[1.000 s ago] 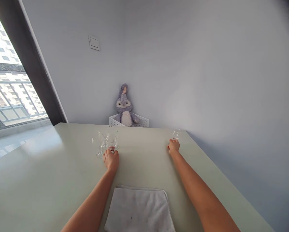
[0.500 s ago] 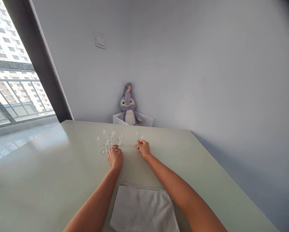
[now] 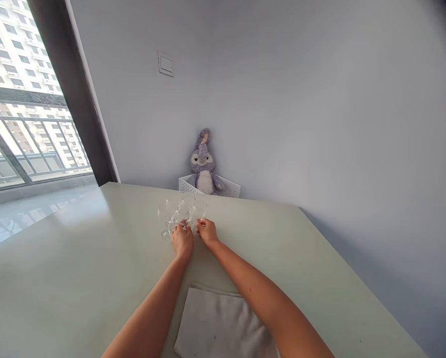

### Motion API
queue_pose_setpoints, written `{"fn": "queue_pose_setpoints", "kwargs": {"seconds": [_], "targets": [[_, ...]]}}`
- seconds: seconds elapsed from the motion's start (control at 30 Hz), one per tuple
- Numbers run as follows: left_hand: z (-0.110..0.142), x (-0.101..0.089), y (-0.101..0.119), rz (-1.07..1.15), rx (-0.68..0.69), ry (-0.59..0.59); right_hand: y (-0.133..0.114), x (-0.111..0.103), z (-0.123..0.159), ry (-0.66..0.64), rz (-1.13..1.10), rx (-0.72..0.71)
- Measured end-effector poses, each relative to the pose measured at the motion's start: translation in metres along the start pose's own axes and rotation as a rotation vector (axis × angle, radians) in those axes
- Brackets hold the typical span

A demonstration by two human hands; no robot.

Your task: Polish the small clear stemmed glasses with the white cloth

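Note:
Several clear stemmed glasses (image 3: pixel 168 215) stand bunched together on the pale green table (image 3: pixel 77 268), towards its far side. My left hand (image 3: pixel 182 239) is closed round the stem of one glass in the bunch. My right hand (image 3: pixel 207 231) is closed on the stem of another clear glass (image 3: pixel 199 211), which stands at the right edge of the bunch. Both arms reach forward from the bottom of the view.
A folded grey cloth (image 3: pixel 219 328) lies at the near edge between my arms. Behind the table a purple plush toy (image 3: pixel 202 164) sits in a white perforated basket (image 3: pixel 228 188) against the wall. A large window (image 3: pixel 17 114) is at the left.
My right hand has slid its glass from the far right of the table leftward until it stands beside the bunch. My left hand has stayed on its glass.

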State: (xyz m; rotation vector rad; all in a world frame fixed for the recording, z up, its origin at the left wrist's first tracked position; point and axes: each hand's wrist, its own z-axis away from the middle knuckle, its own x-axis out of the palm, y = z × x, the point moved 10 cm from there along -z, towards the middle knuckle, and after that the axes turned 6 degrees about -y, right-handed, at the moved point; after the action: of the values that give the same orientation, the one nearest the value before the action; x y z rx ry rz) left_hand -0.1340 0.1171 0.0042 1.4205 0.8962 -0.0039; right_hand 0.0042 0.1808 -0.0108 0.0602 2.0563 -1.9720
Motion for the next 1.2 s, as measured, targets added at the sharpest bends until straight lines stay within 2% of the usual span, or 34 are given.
{"fn": "queue_pose_setpoints", "kwargs": {"seconds": [0.13, 0.23, 0.4, 0.5, 0.63, 0.7, 0.87, 0.93, 1.03, 1.13, 1.2], "targets": [[-0.002, 0.001, -0.001, -0.014, 0.011, -0.005, -0.001, 0.002, -0.001, -0.004, -0.011, 0.023], [-0.001, 0.001, 0.000, -0.031, -0.001, -0.001, -0.001, -0.004, 0.008, 0.000, -0.032, 0.041], [0.005, -0.003, 0.002, -0.027, -0.025, 0.011, -0.008, -0.032, 0.054, -0.042, -0.054, 0.044], [0.007, -0.007, 0.005, 0.001, -0.025, 0.024, -0.019, -0.040, 0.097, -0.231, -0.025, 0.000], [0.009, -0.012, 0.002, 0.061, -0.043, 0.064, -0.033, -0.024, 0.166, -0.659, 0.188, -0.237], [0.012, -0.017, -0.002, 0.103, -0.070, 0.102, -0.033, -0.024, 0.186, -0.707, 0.288, -0.357], [0.033, -0.023, -0.005, 0.270, -0.106, 0.173, -0.028, -0.028, 0.195, -0.628, 0.398, -0.464], [0.042, -0.015, 0.003, 0.373, -0.060, 0.115, -0.032, -0.026, 0.201, -0.629, 0.490, -0.539], [0.053, 0.011, 0.021, 0.537, 0.006, -0.069, -0.045, -0.021, 0.222, -0.601, 0.690, -0.749], [0.059, 0.049, 0.025, 0.904, -0.113, -0.316, -0.052, -0.013, 0.246, -0.589, 0.890, -0.951], [0.059, 0.068, 0.024, 1.115, -0.241, -0.416, -0.053, -0.010, 0.252, -0.590, 0.958, -0.990]]}}
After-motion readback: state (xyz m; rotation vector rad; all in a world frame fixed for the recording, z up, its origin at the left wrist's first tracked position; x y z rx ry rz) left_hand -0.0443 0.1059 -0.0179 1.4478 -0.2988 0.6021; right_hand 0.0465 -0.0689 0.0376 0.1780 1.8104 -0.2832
